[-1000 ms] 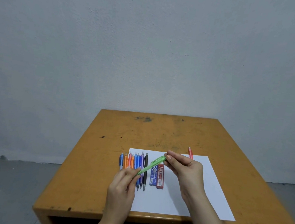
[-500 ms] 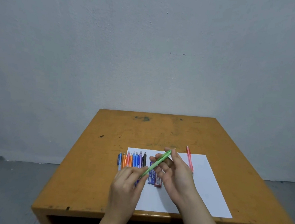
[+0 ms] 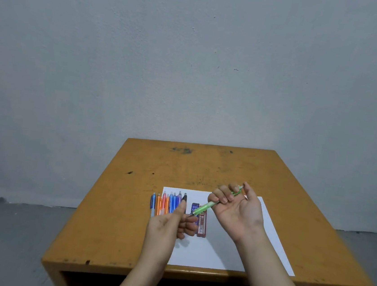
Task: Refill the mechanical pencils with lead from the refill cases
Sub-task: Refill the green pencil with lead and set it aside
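Scuffed wooden table (image 3: 203, 168), slim green pencil (image 3: 206, 206)

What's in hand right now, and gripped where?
The right hand grips the green plastic mechanical pencil by its rear half, tip toward the left hand; whether that holds anything cannot be told.

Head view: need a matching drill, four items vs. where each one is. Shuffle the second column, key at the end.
1. green mechanical pencil
2. red refill case
3. black mechanical pencil
4. blue refill case

A. right end of the pencil row
B. tilted, gripped by the right hand
C. on the paper, between the row and the other case
D. on the paper, rightmost of the two cases

Pairs: 1-B, 2-D, 3-A, 4-C
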Motion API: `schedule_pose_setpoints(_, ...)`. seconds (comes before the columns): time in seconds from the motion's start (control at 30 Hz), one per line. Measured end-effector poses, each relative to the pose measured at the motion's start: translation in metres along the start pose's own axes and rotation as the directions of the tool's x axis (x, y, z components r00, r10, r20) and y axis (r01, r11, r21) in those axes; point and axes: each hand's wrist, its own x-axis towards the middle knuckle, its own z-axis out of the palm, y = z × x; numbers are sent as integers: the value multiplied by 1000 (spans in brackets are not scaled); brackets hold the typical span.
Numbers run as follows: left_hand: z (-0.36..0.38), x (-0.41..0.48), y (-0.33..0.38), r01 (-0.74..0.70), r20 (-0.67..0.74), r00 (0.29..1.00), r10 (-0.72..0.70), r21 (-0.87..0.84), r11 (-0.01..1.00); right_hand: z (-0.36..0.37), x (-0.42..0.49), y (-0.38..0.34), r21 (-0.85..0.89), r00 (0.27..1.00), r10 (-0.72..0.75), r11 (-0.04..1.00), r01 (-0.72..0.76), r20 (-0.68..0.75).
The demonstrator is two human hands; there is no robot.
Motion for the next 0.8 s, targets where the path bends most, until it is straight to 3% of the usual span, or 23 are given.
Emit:
schedule_pose_setpoints(0.07, -2, 0, 4, 93, 24, 996, -91, -93, 991, 0, 0, -1, 6, 1000, 8, 1000, -8, 17)
schedule_pose_setpoints(0.17, -4, -1, 8, 125, 68, 991, -115, -162, 979, 0, 0, -1, 12, 999, 8, 1000, -8, 39)
schedule_pose_setpoints(0.8, -4, -4, 16, 126, 138, 985, -105, -155, 980, 5, -2, -5, 39, 1000, -5, 999, 4, 29)
